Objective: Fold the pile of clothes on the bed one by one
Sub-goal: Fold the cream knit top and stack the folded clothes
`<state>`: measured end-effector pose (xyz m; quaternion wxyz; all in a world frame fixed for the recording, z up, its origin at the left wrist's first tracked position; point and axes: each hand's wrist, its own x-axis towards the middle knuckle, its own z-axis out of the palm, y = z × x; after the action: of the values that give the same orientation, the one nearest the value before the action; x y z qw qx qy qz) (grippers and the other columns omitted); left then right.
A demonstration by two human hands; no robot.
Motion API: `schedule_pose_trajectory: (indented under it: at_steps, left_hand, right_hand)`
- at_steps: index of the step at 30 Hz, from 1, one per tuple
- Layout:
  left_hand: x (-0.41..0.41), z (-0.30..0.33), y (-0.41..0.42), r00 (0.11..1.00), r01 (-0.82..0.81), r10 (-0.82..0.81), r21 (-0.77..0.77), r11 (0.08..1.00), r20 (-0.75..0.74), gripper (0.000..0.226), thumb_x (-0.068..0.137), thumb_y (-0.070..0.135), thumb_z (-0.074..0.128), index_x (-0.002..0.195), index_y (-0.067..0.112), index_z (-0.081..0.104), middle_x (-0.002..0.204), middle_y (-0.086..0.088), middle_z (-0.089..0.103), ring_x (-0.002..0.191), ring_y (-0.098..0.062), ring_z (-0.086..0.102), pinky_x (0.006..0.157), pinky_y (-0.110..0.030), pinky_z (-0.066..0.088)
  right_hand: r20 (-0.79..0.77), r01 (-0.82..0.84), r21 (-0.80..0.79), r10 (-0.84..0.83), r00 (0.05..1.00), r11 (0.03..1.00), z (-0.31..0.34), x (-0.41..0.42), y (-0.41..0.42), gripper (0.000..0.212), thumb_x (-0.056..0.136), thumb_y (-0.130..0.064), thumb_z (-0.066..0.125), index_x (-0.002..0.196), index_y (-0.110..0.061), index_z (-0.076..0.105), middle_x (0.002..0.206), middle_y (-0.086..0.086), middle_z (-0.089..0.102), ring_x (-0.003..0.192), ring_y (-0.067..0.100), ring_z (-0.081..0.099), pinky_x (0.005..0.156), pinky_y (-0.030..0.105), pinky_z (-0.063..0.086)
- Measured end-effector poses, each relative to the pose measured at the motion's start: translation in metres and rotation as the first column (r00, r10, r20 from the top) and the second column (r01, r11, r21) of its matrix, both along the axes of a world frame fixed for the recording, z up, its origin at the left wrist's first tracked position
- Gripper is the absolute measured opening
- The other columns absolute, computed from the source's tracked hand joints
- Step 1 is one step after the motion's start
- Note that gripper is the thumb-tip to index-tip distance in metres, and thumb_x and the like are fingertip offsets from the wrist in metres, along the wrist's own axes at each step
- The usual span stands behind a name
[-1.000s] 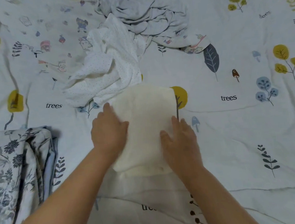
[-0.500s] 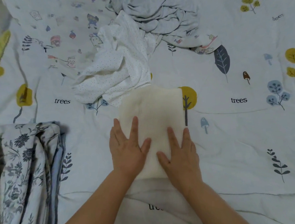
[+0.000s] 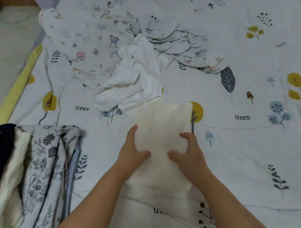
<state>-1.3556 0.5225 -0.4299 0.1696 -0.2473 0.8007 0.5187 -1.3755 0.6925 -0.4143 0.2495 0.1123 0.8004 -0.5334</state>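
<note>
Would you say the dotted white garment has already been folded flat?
No, the dotted white garment lies crumpled beyond the cream garment that both hands grip.

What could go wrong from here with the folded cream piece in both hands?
1. Both hands, left hand and right hand, grip only the near half of the cream garment; lifted, the far half may sag and unfold.
2. Its far edge touches the dotted white garment, which could drag along.
</note>
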Motion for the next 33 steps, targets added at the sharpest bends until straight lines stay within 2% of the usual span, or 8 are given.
schedule_pose_trajectory:
  at_steps: [2,5,9,18,21,24,27,33]
  left_hand:
    - [0.009,0.010,0.000,0.999,-0.044,0.046,0.120,0.992,-0.007,0.093,0.067,0.013,0.071,0.144,0.030,0.022,0.143,0.009,0.031,0.123,-0.009,0.038,0.096,-0.021,0.033]
    - [0.028,0.030,0.001,0.996,-0.087,0.082,0.222,0.971,0.035,0.092,0.060,0.018,0.071,0.139,0.037,0.028,0.138,0.003,0.041,0.123,-0.018,0.045,0.102,-0.033,0.041]
    - [0.053,0.071,0.002,0.990,-0.143,0.137,0.305,0.942,0.038,0.080,0.077,0.002,0.070,0.132,0.044,0.031,0.122,-0.003,0.052,0.102,-0.018,0.058,0.075,-0.022,0.050]
    - [0.090,0.189,-0.009,0.958,-0.237,0.269,0.261,0.936,-0.095,0.077,0.074,0.003,0.073,0.121,0.051,0.035,0.101,0.001,0.060,0.090,-0.019,0.064,0.081,-0.035,0.054]
    - [0.104,0.222,-0.022,0.937,-0.270,0.312,0.241,0.932,-0.159,0.077,0.058,0.018,0.076,0.112,0.057,0.039,0.107,0.013,0.057,0.094,-0.011,0.063,0.085,-0.033,0.053]
    - [0.122,0.249,-0.040,0.929,-0.280,0.322,0.219,0.935,-0.185,0.074,0.071,0.011,0.074,0.120,0.052,0.036,0.106,0.014,0.054,0.088,-0.002,0.060,0.071,-0.016,0.051]
    - [0.141,0.267,-0.066,0.923,-0.303,0.332,0.162,0.939,-0.196,0.070,0.079,0.008,0.069,0.124,0.048,0.033,0.104,0.013,0.052,0.088,0.000,0.057,0.067,-0.011,0.048]
    - [0.176,0.284,-0.135,0.916,-0.344,0.361,0.118,0.931,-0.178,0.072,0.076,0.011,0.071,0.125,0.050,0.035,0.112,0.009,0.053,0.098,-0.008,0.058,0.080,-0.023,0.051]
  right_hand:
    - [-0.026,-0.020,-0.011,0.020,0.999,1.000,0.014,0.007,-0.002,0.047,0.078,-0.008,0.066,0.113,-0.028,0.041,0.099,-0.008,0.055,0.084,0.010,0.055,0.071,0.025,0.047]
    - [-0.032,-0.059,-0.012,0.058,0.998,0.998,0.041,0.018,0.002,0.042,0.076,-0.005,0.063,0.107,-0.028,0.044,0.091,-0.007,0.057,0.078,0.011,0.056,0.068,0.027,0.048]
    - [-0.068,-0.107,-0.033,0.104,0.992,0.994,0.089,0.030,0.010,0.041,0.074,-0.002,0.064,0.101,-0.028,0.047,0.088,-0.009,0.057,0.074,0.005,0.054,0.057,0.012,0.043]
    - [-0.144,-0.193,-0.165,0.170,0.975,0.967,0.202,0.052,0.004,0.041,0.077,0.001,0.064,0.102,-0.026,0.048,0.089,-0.011,0.056,0.073,0.002,0.053,0.049,0.009,0.040]
    - [-0.167,-0.225,-0.208,0.192,0.967,0.952,0.231,0.060,-0.010,0.040,0.077,-0.001,0.065,0.099,-0.029,0.048,0.091,-0.012,0.055,0.078,0.004,0.054,0.057,0.018,0.042]
    - [-0.192,-0.261,-0.239,0.218,0.957,0.935,0.247,0.069,-0.031,0.043,0.075,-0.002,0.067,0.098,-0.033,0.048,0.098,-0.009,0.057,0.088,0.013,0.056,0.072,0.032,0.048]
    - [-0.202,-0.298,-0.264,0.250,0.947,0.917,0.256,0.082,-0.058,0.045,0.074,-0.004,0.069,0.096,-0.038,0.049,0.103,-0.005,0.060,0.094,0.019,0.059,0.083,0.042,0.050]
    - [-0.207,-0.353,-0.322,0.299,0.932,0.878,0.261,0.106,-0.130,0.044,0.075,-0.004,0.069,0.097,-0.035,0.048,0.103,-0.008,0.060,0.094,0.016,0.059,0.084,0.040,0.051]
